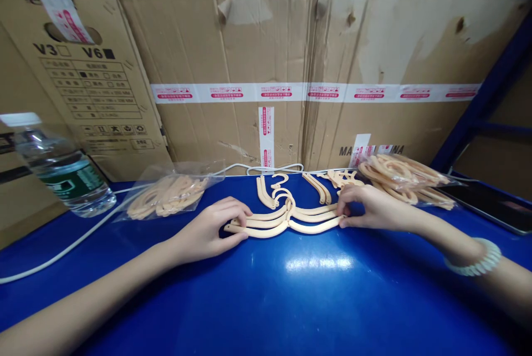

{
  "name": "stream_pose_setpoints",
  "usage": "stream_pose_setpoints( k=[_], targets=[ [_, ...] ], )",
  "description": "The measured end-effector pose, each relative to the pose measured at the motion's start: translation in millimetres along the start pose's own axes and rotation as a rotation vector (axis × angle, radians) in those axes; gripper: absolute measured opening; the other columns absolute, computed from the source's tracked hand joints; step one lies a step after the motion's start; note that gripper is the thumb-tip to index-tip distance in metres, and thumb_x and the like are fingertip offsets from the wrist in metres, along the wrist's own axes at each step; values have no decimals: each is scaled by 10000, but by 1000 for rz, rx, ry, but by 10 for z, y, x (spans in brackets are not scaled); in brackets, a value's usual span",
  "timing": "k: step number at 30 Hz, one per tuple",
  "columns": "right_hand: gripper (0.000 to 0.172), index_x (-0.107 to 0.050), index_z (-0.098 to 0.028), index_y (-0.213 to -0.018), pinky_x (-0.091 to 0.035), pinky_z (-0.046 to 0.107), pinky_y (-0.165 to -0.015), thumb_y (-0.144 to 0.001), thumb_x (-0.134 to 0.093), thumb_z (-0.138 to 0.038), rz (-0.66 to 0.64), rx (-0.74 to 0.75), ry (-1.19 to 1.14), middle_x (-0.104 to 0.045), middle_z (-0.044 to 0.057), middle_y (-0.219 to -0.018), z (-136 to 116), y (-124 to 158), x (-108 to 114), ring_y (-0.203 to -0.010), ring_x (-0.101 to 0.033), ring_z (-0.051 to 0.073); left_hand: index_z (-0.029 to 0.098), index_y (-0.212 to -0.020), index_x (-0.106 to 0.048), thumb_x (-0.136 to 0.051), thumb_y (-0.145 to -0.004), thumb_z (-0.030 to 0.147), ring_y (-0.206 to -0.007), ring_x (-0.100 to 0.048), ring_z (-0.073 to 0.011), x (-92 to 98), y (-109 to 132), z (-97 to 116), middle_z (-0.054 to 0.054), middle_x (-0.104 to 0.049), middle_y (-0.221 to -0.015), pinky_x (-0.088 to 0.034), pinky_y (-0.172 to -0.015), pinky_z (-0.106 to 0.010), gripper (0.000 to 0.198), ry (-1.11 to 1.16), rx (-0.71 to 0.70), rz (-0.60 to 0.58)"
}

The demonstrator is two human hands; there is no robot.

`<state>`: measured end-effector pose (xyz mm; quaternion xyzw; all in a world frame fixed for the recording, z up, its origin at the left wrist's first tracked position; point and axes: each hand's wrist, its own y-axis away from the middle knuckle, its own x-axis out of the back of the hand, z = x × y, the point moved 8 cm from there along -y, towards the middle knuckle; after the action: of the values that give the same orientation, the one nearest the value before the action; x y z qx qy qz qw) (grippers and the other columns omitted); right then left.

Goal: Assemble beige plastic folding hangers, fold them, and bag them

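Observation:
A small stack of cream plastic hangers [286,218] lies flat on the blue table [291,295], hooks pointing away from me. My left hand [211,228] pinches the stack's left ends with curled fingers. My right hand [368,207] grips the right ends, fingers bent over them. A pale bead bracelet [474,259] circles my right wrist. More loose hangers [320,185] lie just behind the stack.
A clear bag of hangers [166,195] lies at left, another bag [403,176] at right. A water bottle [62,170] lies on its side far left. A white cable [83,234] runs along the table. A dark tablet [490,201] sits far right. Cardboard boxes [249,40] wall the back.

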<state>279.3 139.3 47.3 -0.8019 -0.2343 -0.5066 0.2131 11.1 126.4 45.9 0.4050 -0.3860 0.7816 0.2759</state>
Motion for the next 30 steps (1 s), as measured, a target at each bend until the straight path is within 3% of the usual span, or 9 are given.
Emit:
stream_pose_setpoints(
  k=[7,11,17,23,27,30],
  targets=[
    [511,-621,-136,-1143,-438,306,-630,-812,-643,-524,-11,-81,51,-597,19,-732,2,3,-44,-674,-587,198,199,-935,-563,-569,-894,184,-1032,-568,-205,-35,6,51,-62,-612,-1112,-456,-888,-356,44,-21,38,24],
    [564,-607,-110,-1223,-395,297,-580,-826,-623,-511,-31,-104,100,-567,12,-687,-1,-9,-95,-613,-537,184,198,-996,-575,-563,-908,199,-1064,-569,-211,-48,8,54,-74,-615,-1130,-457,-913,-370,89,-32,44,46],
    [479,-635,-94,-1175,-393,294,-593,-844,-603,-440,-7,-111,104,-582,36,-703,20,-10,-101,-622,-531,182,202,-936,-614,-542,-927,193,-1029,-599,-211,-65,-2,69,-66,-655,-1087,-481,-883,-365,74,-31,41,65],
    [356,-579,-154,-1115,-352,259,-551,-835,-619,-370,0,-92,73,-513,-24,-650,13,14,-89,-574,-481,150,192,-926,-618,-532,-919,166,-978,-611,-216,-69,-1,109,-79,-663,-1036,-497,-836,-364,90,-46,14,104],
    [151,-572,-193,-899,-322,242,-532,-838,-610,-325,11,-62,78,-474,-43,-607,-20,16,-51,-549,-441,130,193,-925,-630,-550,-914,162,-998,-605,-223,-76,4,123,-80,-659,-1048,-482,-860,-386,86,-67,-10,106],
    [141,-582,-190,-790,-321,243,-530,-833,-610,-322,-34,-48,72,-478,-37,-605,-35,7,-71,-550,-444,127,188,-940,-631,-552,-919,154,-1008,-603,-223,-75,5,152,-82,-658,-1060,-475,-868,-387,89,-87,-37,110]
  ],
)
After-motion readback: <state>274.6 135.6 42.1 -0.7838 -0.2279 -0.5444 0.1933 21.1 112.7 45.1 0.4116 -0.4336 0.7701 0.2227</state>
